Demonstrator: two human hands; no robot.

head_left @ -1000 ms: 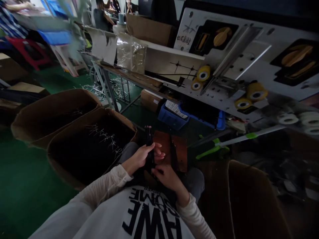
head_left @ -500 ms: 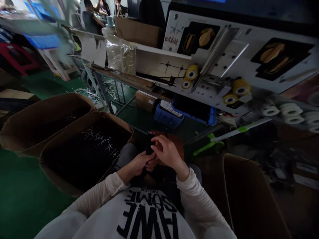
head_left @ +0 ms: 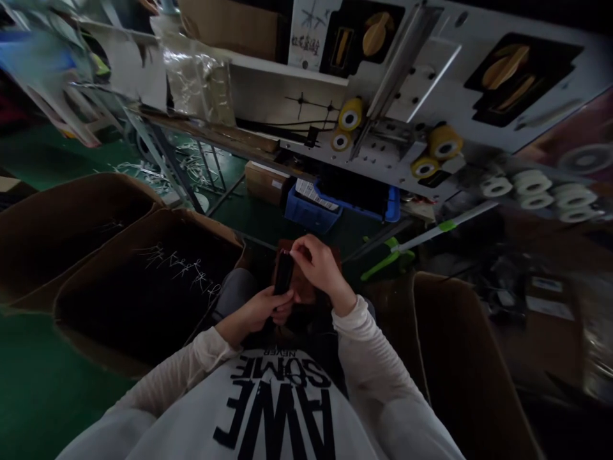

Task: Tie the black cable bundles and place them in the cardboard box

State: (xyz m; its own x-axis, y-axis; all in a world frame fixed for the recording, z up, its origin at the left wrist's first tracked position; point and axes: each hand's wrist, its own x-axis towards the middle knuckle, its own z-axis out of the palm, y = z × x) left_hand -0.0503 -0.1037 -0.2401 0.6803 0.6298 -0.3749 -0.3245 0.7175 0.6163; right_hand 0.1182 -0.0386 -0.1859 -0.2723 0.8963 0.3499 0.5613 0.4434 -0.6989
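Note:
My left hand (head_left: 263,310) is closed around the lower part of a dark, elongated bundle (head_left: 283,275), which looks like folded black cable and stands nearly upright over my lap. Small pale and pinkish bits show at its top end. At that end my right hand (head_left: 317,263) pinches with thumb and forefinger; whatever lies between those fingertips is too small to make out. A reddish-brown surface (head_left: 306,291) lies behind and below both hands. To the left, a cardboard box (head_left: 110,306) holds dark contents with several white twist ties (head_left: 182,263) on top.
A second open carton (head_left: 62,236) stands farther left, and another box (head_left: 460,345) at right. Ahead is a machine panel with yellow rollers (head_left: 351,115). Beneath it are blue bins (head_left: 311,214). A green-and-white stand leg (head_left: 421,239) slants at right, near white rolls (head_left: 531,185).
My right hand has moved up the black cable bundle to its top end, and more of the bundle shows. My left hand keeps its hold. The view has tilted down and shifted right.

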